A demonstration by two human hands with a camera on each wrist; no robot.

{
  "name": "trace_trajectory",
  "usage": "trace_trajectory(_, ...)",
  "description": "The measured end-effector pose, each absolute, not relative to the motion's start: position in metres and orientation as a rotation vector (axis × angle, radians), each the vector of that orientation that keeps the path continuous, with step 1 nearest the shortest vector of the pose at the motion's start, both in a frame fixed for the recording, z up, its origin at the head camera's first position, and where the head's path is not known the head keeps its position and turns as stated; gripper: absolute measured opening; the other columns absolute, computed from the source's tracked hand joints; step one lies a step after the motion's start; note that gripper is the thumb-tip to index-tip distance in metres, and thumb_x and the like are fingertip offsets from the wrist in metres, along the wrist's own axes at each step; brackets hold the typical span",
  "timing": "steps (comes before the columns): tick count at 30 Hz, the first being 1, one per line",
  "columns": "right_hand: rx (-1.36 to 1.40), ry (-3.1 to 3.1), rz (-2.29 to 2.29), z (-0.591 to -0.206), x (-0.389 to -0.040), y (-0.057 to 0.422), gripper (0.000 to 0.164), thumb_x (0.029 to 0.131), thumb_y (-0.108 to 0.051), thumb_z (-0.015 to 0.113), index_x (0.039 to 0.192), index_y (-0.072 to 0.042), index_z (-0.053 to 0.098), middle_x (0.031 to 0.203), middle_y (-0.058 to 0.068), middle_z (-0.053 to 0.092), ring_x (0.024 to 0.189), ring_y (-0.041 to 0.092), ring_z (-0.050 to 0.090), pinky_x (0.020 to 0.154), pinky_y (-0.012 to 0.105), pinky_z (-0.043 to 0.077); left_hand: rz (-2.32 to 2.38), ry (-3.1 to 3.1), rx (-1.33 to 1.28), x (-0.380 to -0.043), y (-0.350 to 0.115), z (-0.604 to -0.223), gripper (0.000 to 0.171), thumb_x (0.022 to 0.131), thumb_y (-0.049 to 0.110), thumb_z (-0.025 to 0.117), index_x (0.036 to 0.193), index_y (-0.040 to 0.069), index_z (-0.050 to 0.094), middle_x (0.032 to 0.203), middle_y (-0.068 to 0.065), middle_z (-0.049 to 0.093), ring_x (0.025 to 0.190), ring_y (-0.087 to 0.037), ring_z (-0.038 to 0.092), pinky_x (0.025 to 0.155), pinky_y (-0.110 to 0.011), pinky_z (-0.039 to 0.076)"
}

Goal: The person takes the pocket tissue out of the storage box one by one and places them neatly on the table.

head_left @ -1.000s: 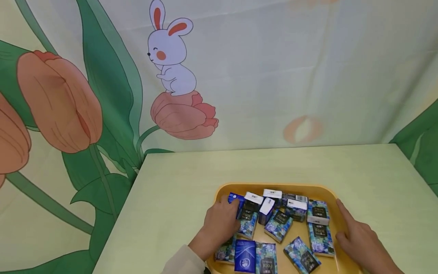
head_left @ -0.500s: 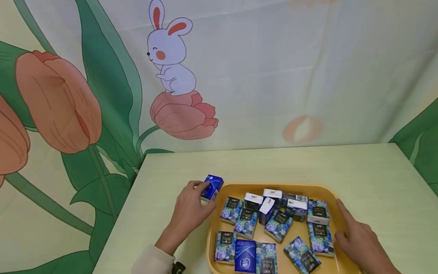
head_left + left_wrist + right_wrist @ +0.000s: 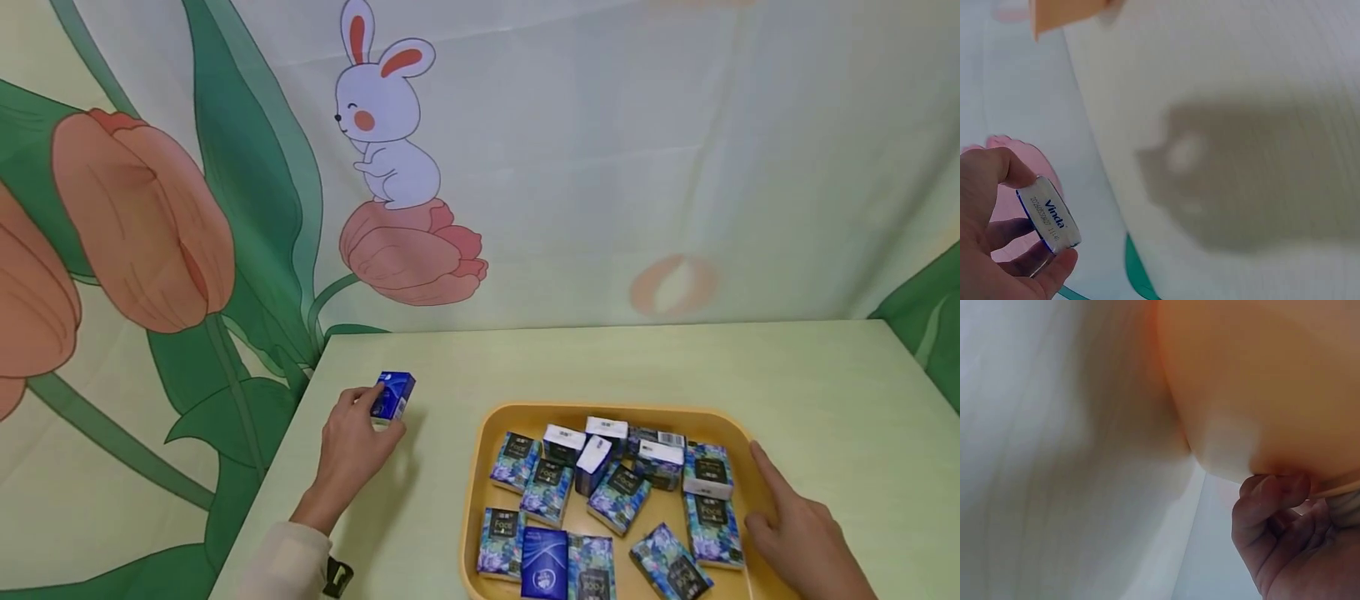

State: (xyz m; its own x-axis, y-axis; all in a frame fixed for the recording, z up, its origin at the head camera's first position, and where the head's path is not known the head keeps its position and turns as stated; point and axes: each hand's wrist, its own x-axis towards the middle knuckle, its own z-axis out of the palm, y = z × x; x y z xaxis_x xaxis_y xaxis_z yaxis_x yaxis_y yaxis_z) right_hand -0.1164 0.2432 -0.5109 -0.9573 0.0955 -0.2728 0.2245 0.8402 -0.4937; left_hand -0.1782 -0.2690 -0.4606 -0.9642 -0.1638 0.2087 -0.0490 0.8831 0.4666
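Observation:
My left hand (image 3: 351,440) pinches a small blue tissue pack (image 3: 394,395) between thumb and fingers, above the table left of the tray. The left wrist view shows the pack's white end (image 3: 1050,215) printed "Vinda", held clear of the surface. My right hand (image 3: 806,533) holds the right rim of the yellow tray (image 3: 474,500). In the right wrist view, its curled fingers (image 3: 1272,494) press against the tray's outer wall (image 3: 1272,381). Inside the tray lie several flower-patterned tissue packs (image 3: 547,492) and another blue pack (image 3: 544,562).
A pale green table (image 3: 637,358) surrounds the tray. Behind it hangs a cloth backdrop (image 3: 570,167) with a rabbit and tulips. Some packs (image 3: 592,464) in the tray stand on edge near its back side.
My left hand has lifted the blue tissue pack out of the tray's back left corner and carried it leftward over the table. My right hand has stayed at the rim.

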Motion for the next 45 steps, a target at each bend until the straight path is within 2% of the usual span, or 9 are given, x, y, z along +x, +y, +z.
trace_trajectory(8,0.271,2.78,-0.811,-0.514,-0.113,0.245,0.093,0.088,-0.008,0.06,0.162,-0.01,0.003,0.124,0.036,0.052,0.066,0.024,0.05,0.063,0.035,0.044,-0.601,-2.863,0.268,-0.201,-0.3,-0.49,0.061,0.088,0.025,0.069,0.14,-0.004,0.055,0.136,-0.028,0.048,0.118,-0.047,0.05,0.097,-0.059,0.045)
trace_trajectory(13,0.261,2.803,-0.841,-0.513,-0.113,0.244,0.092,0.088,-0.006,0.058,0.162,-0.012,0.005,0.124,0.036,0.052,0.061,0.022,0.047,0.06,0.035,0.042,-0.566,-2.909,0.324,-0.21,-0.315,-0.505,0.06,0.089,0.022,0.068,0.14,-0.007,0.053,0.137,-0.03,0.045,0.121,-0.049,0.048,0.1,-0.06,0.044)
trace_trajectory(24,0.24,2.826,-0.883,-0.515,-0.112,0.243,0.09,0.088,-0.006,0.056,0.163,-0.013,0.007,0.119,0.035,0.057,0.056,0.022,0.043,0.056,0.034,0.039,-0.556,-2.967,0.444,-0.215,-0.322,-0.524,0.059,0.091,0.017,0.065,0.141,-0.008,0.048,0.142,-0.032,0.04,0.127,-0.052,0.041,0.104,-0.063,0.039)
trace_trajectory(29,0.242,2.836,-0.893,-0.515,-0.111,0.244,0.09,0.087,-0.006,0.055,0.163,-0.013,0.007,0.124,0.037,0.054,0.055,0.022,0.043,0.055,0.034,0.04,-0.519,-2.934,0.363,-0.21,-0.308,-0.514,0.062,0.09,0.023,0.066,0.141,-0.009,0.048,0.143,-0.032,0.039,0.13,-0.052,0.036,0.101,-0.066,0.038)
trace_trajectory(33,0.229,2.846,-0.902,-0.514,-0.11,0.245,0.09,0.088,-0.006,0.054,0.163,-0.014,0.006,0.118,0.036,0.057,0.052,0.021,0.041,0.053,0.034,0.039,-0.537,-2.884,0.22,-0.202,-0.286,-0.501,0.063,0.089,0.027,0.065,0.139,-0.007,0.051,0.14,-0.03,0.045,0.127,-0.05,0.041,0.097,-0.066,0.04)
trace_trajectory(38,0.243,2.827,-0.901,-0.514,-0.111,0.245,0.089,0.089,-0.007,0.054,0.163,-0.014,0.005,0.127,0.04,0.051,0.054,0.022,0.042,0.054,0.034,0.04,-0.559,-2.878,0.096,-0.19,-0.253,-0.486,0.066,0.087,0.033,0.067,0.141,-0.002,0.053,0.136,-0.026,0.052,0.124,-0.046,0.046,0.098,-0.063,0.039)
trace_trajectory(45,0.232,2.819,-0.91,-0.514,-0.11,0.244,0.089,0.089,-0.007,0.053,0.163,-0.015,0.004,0.128,0.04,0.05,0.054,0.022,0.042,0.054,0.034,0.04,-0.516,-2.894,0.025,-0.175,-0.215,-0.469,0.068,0.087,0.037,0.071,0.143,0.002,0.054,0.134,-0.023,0.055,0.125,-0.043,0.049,0.102,-0.061,0.039)
